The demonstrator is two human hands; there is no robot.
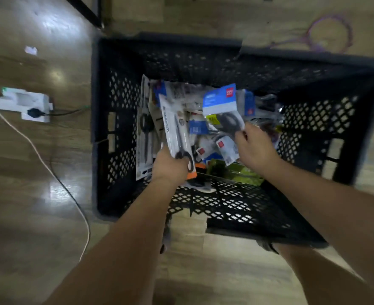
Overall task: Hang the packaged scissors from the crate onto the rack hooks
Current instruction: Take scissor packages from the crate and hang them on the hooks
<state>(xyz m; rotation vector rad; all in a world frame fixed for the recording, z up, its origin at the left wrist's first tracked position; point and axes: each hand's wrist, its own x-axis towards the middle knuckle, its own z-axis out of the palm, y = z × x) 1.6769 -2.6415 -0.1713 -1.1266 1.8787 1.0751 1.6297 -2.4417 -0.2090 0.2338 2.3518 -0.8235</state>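
Note:
A black lattice crate (117,133) stands on the floor below me, holding several packaged scissors in a loose pile. My left hand (169,167) grips the bottom of a white-carded pack of black-handled scissors (175,128) and holds it tilted over the pile. My right hand (255,147) pinches a blue-topped pack of black scissors (221,106) by its lower edge, lifted above the others. More blue and white packs (223,148) lie between my hands. No rack or hooks are in view. The picture is blurred.
The floor is wood-look boards. A white power strip (25,104) with a black plug and a white cable (56,175) lies left of the crate. A purple ring-shaped object (329,34) lies at the far right. A dark furniture leg (87,9) stands beyond the crate.

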